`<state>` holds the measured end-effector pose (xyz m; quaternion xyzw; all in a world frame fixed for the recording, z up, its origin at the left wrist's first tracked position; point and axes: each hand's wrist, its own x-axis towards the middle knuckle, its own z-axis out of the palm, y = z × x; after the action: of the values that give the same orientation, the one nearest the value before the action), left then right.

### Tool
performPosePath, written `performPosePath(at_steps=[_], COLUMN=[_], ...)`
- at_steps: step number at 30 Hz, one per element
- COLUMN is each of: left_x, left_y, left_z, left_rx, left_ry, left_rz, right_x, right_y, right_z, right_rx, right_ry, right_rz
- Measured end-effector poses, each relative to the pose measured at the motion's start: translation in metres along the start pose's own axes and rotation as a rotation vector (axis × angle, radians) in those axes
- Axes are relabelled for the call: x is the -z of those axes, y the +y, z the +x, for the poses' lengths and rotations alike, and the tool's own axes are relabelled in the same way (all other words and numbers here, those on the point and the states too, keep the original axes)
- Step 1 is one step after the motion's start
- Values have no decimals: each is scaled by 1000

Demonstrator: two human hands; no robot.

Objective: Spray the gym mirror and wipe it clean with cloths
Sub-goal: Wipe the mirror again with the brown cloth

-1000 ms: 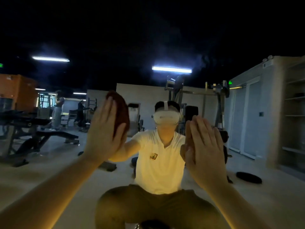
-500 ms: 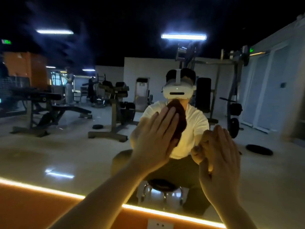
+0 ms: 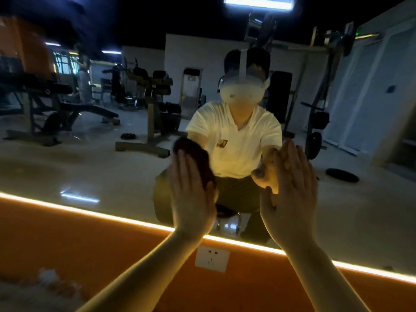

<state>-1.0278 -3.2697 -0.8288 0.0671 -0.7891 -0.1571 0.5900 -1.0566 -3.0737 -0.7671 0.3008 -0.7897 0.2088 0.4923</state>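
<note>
Maroon cloth (image 3: 197,154) sits flattened on the gym mirror (image 3: 90,167) under the left hand (image 3: 193,197), fingers straight. The right hand (image 3: 290,194) lies flat just beside it, and any cloth beneath it is hidden. Wiping looks under way low on the glass, with the area above both hands probably left to do.

The left hand (image 3: 193,197) presses a dark red cloth (image 3: 199,158) against the mirror (image 3: 90,165), fingers straight; the right hand (image 3: 292,194) lies flat on the glass nearby. A white socket (image 3: 212,258) sits below.
</note>
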Motion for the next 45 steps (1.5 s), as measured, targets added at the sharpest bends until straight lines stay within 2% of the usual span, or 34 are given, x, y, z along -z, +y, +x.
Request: performPosePath(at_steps=[3, 5, 7, 10, 14, 22, 31, 34, 38, 41, 45], left_x=[-11, -8, 4, 32, 40, -8, -52, -43, -13, 13, 10], left_y=[10, -11, -48, -100, -116, -36, 67, 47, -31, -83, -73], left_z=[-19, -16, -7, -3, -25, -41, -61, -49, -33, -28, -40], left_rx=[-349, -627, -736, -662, -708, -872, -984, -945, -894, -856, -799], left_ry=[-189, -252, -252, -238, -291, -383, -399, -363, -269, -267, -276], left_rz=[15, 148, 260, 262, 290, 246, 222, 217, 299, 341, 314], right_x=[0, 0, 0, 0, 4, 15, 45, 44, 38, 35, 36], right_y=[2, 6, 12, 19, 28, 45, 77, 80, 80, 86, 90], right_z=[-10, -11, -12, -13, -16, -23, -31, -28, -26, -23, -24], right_rx=[53, 75, 80, 104, 126, 112, -47, -64, -55, -83, -70], right_ry=[-18, -15, -17, -19, -7, -5, 16, 40, 86, 119, 104], right_rz=[-10, -12, -10, -8, -2, -4, -101, -91, -76, -59, -51])
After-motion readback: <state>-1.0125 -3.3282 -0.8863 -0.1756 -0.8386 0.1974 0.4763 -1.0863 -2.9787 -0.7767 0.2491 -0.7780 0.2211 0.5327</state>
